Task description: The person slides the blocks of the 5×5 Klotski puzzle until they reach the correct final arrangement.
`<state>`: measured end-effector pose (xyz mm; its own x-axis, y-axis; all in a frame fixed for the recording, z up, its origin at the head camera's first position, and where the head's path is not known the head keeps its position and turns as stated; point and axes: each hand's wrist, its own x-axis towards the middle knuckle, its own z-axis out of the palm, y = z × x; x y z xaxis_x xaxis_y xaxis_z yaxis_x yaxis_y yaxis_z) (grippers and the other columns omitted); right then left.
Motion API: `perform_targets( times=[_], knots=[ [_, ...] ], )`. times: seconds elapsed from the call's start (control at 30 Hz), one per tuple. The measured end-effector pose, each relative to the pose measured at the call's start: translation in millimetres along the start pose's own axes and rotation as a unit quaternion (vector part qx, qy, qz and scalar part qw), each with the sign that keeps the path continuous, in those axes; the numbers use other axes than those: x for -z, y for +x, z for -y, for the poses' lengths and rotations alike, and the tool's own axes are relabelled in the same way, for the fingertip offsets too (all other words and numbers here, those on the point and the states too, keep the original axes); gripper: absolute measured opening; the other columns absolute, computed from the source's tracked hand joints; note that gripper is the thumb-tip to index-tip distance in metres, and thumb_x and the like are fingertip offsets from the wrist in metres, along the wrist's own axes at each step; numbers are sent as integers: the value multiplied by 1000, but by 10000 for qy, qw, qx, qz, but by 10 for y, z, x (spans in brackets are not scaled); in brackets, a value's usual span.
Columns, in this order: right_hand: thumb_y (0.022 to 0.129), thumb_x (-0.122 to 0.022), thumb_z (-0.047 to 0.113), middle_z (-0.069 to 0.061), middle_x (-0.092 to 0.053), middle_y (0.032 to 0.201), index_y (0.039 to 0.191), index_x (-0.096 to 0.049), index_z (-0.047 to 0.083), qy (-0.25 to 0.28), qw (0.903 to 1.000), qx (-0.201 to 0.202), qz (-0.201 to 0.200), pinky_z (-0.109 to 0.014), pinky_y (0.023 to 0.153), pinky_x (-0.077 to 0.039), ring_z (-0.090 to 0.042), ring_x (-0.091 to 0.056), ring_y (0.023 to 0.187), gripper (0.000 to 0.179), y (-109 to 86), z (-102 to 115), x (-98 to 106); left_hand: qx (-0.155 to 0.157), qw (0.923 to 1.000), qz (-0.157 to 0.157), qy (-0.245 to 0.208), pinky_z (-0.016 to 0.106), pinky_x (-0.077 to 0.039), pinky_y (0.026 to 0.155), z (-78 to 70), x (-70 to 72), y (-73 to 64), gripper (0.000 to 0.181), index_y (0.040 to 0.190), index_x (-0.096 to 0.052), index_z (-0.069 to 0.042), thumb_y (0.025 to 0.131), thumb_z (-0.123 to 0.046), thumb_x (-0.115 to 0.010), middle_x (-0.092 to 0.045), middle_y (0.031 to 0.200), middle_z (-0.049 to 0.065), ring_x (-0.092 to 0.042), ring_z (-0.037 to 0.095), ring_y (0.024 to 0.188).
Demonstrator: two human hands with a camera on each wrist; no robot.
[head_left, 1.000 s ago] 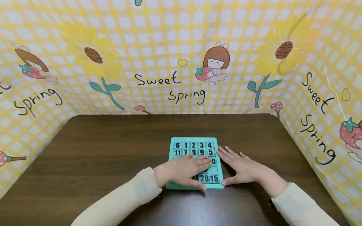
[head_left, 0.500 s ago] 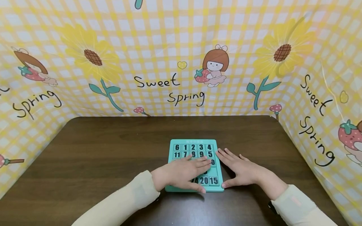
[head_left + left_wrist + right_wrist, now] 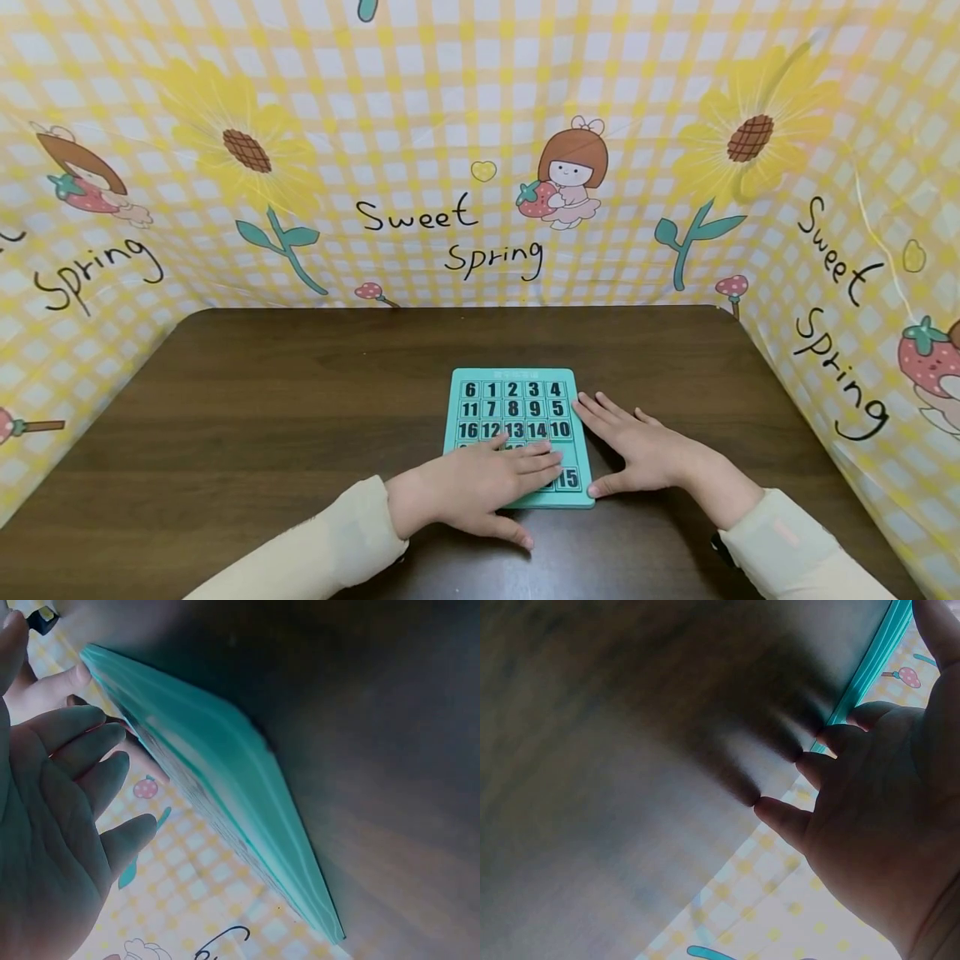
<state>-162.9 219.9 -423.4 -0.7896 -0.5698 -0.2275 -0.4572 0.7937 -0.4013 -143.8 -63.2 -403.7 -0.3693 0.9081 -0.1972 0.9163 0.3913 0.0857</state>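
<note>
A teal sliding number puzzle (image 3: 461, 457) lies flat on the table, its numbered tiles facing up. Over its lower rows my left hand (image 3: 480, 490) is spread with straight fingers, hiding several tiles; in the left wrist view this hand (image 3: 60, 802) is seen from the palm side, beside the puzzle's edge (image 3: 217, 742). One vacant slot shows at the right of the fourth row, above tile 15. My right hand (image 3: 645, 450) rests on the table with fingers extended, its fingertips and thumb against the puzzle's right edge; the right wrist view shows those fingertips (image 3: 802, 761) along the teal side.
The dark brown wooden table (image 3: 262, 433) extends around the puzzle. A yellow checked cloth (image 3: 420, 125) with printed flowers and lettering hangs along the back and both sides.
My left hand has slid down toward the puzzle's near edge, uncovering the third row of tiles. The right hand and the puzzle stay in place.
</note>
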Motion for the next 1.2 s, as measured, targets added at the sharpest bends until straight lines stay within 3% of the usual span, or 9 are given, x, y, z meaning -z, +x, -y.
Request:
perform_targets(
  times=[0.23, 0.47, 1.2],
  knots=[
    [79, -63, 74, -4, -10, 169, 162, -12, 17, -36, 10000, -34, -27, -75, 111, -18, -35, -9, 155, 113, -7, 6, 6, -239, 9995, -94, 161, 50, -34, 117, -59, -35, -30, 79, 157, -32, -15, 96, -65, -44, -29, 164, -3, -22, 13, 153],
    [79, -64, 74, -4, -10, 169, 162, -12, 17, -41, 10000, -18, -18, -75, 111, -18, -35, -9, 155, 113, -12, 17, 13, -247, 9995, -122, 158, 48, -36, 117, -67, -37, -12, 78, 156, -33, -16, 97, -65, -44, -31, 163, -3, -25, 14, 152],
    [80, -66, 71, -4, -9, 169, 162, -11, 17, 21, 10000, -61, 14, -76, 111, -16, -34, -7, 156, 112, -14, -3, 6, 200, 9994, 145, -250, 52, -27, 121, 156, 41, 113, 78, 158, -29, -19, 97, -65, -42, -25, 165, -6, -16, 15, 155]
  ],
)
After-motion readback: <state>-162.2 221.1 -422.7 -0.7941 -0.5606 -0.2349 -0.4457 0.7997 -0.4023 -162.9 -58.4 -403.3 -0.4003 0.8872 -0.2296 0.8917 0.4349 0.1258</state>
